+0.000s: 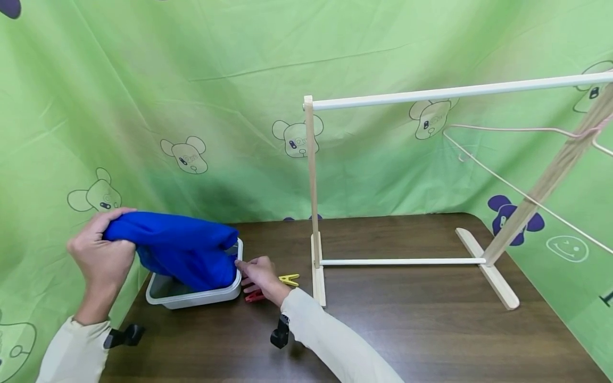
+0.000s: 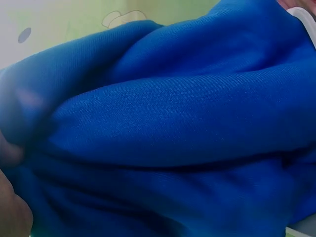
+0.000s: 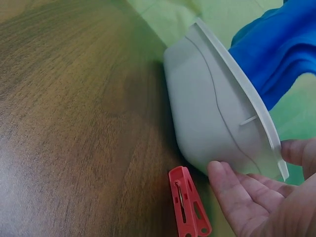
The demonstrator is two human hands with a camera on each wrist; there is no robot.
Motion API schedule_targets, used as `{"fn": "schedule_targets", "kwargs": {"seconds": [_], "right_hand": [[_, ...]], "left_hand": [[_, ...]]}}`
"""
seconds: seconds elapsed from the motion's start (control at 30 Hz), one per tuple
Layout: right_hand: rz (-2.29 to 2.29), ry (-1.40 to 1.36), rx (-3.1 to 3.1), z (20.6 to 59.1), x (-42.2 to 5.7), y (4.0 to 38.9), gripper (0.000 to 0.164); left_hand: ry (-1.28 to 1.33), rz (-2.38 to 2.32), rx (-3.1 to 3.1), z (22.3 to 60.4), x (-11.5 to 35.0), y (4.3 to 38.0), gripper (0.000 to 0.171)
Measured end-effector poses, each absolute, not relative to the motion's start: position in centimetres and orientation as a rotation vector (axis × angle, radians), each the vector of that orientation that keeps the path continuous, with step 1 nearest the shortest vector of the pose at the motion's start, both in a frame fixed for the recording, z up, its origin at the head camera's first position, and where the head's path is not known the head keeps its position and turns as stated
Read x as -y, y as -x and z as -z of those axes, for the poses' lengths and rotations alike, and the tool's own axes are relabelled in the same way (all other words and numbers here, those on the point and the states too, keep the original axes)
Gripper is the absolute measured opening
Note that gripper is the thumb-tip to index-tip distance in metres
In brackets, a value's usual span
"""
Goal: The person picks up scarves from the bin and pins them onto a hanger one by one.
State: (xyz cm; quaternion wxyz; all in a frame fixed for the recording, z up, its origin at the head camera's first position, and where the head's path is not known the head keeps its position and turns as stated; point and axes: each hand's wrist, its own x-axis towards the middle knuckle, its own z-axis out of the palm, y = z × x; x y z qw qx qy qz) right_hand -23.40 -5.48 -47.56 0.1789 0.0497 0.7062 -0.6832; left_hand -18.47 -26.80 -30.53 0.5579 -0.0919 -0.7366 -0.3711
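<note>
My left hand (image 1: pixel 102 254) grips one end of a bunched blue cloth (image 1: pixel 179 247) and holds it up above the tub. The cloth's lower part hangs into a whitish plastic tub (image 1: pixel 201 299). Blue folds (image 2: pixel 168 118) fill most of the left wrist view. At the tub's right end, my right hand (image 1: pixel 262 277) pinches the rim, thumb over the edge and fingers against the outer wall, as the right wrist view shows. Just below those fingers lies a red clothespin (image 3: pixel 187 202) on the table. A yellow clothespin (image 1: pixel 289 279) lies beside the right hand.
A wooden drying rack (image 1: pixel 313 186) with white rods stands right of the tub on the brown table (image 1: pixel 397 319). A pink wire hanger (image 1: pixel 507 186) is at the rack's right post. Green printed curtain (image 1: pixel 239 80) surrounds the table.
</note>
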Motion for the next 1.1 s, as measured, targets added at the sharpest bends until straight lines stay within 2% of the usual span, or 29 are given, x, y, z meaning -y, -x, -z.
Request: {"fn": "schedule_targets", "kwargs": {"seconds": [0.23, 0.37, 0.47, 0.7, 1.1], "right_hand": [[1.929, -0.138, -2.001, 47.4, 5.5, 23.3, 0.034], [1.916, -0.15, -2.011, 47.4, 5.6, 23.4, 0.033], [1.919, -0.159, -2.008, 47.4, 5.6, 23.5, 0.029], [1.943, -0.178, -1.979, 47.7, 5.7, 23.5, 0.016], [1.976, -0.13, -1.93, 47.6, 5.6, 23.6, 0.018]], "left_hand": [[0.241, 0.883, 1.701, 29.8, 26.4, 18.2, 0.025], [0.248, 0.89, 1.686, 29.3, 26.0, 17.9, 0.028], [0.257, 0.89, 1.685, 28.9, 25.7, 17.7, 0.031], [0.275, 0.907, 1.658, 27.9, 24.8, 17.1, 0.026], [0.335, 0.953, 1.607, 25.7, 23.2, 15.9, 0.026]]}}
